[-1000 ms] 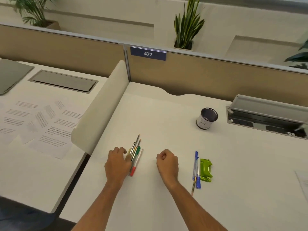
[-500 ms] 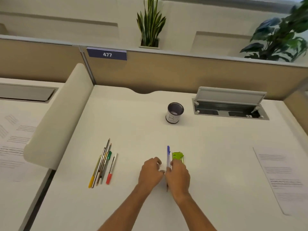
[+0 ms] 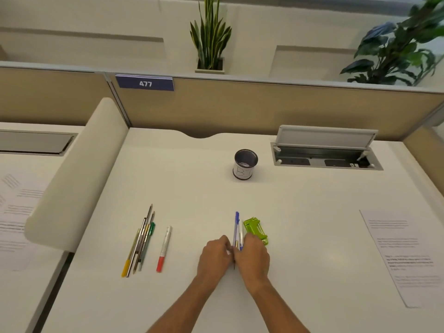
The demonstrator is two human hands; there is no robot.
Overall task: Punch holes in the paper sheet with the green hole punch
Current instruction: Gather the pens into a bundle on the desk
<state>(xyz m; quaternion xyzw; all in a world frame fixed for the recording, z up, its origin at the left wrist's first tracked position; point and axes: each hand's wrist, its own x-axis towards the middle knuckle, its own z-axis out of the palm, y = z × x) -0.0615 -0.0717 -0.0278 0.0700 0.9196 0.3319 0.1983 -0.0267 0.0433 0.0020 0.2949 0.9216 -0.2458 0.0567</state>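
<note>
Head view: at the far left a rounded white divider (image 3: 72, 188) walls off the neighbouring desk. On the table (image 3: 192, 188) a row of pens (image 3: 141, 241) lies aslant, with a red-capped marker (image 3: 164, 248) just beside it. Open surface separates these from the left hand (image 3: 213, 257), which comes up from the near edge with its forearm angled rightward and its fingers curled against two blue pens (image 3: 237, 227). The right hand (image 3: 253, 255) lies knuckles-up over the pens' lower ends. I cannot tell whether either grip is clamped on the pens or only resting there. The green hole punch (image 3: 255, 229) lies flat just right of the pens, at the right hand's far side. A cup (image 3: 245, 164) stands well behind. The paper sheet (image 3: 403, 255) lies flat near the table's right edge, well apart from the punch, with open room between.
</note>
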